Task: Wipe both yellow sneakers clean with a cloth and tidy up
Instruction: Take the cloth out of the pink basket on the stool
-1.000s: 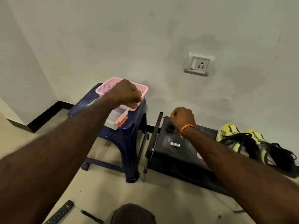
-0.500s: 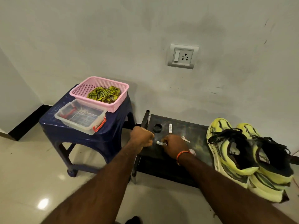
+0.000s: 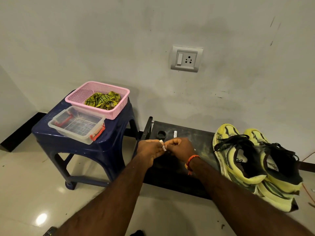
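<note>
My two hands meet over the front part of the low black stand [image 3: 201,142], fingers curled toward each other. My left hand [image 3: 150,151] and my right hand [image 3: 180,147] touch at the fingertips, and between them they pinch a small white object [image 3: 163,145]; it is too small for me to tell what it is. An orange band [image 3: 191,160] sits on my right wrist. Just beyond my knuckles, on the stand's top, there is a round hole [image 3: 161,134], and beside it, a little to the right, lies a small white stick [image 3: 175,134]. To the right of my right hand, on the same stand, the two yellow sneakers [image 3: 238,160] rest side by side, touching each other, toes toward the wall, black laces loose across their tongues. Neither hand touches them. Away to the left of my left hand and further back stands a dark blue plastic stool [image 3: 95,150]. On its top the pink basket [image 3: 88,92] holds the crumpled yellow-green checked cloth [image 3: 102,100], well apart from both hands. In front of the basket and touching it sits a clear container [image 3: 76,125] with red clips. Above and beyond my hands, a switch and socket plate [image 3: 186,59] is set in the white wall.
</note>
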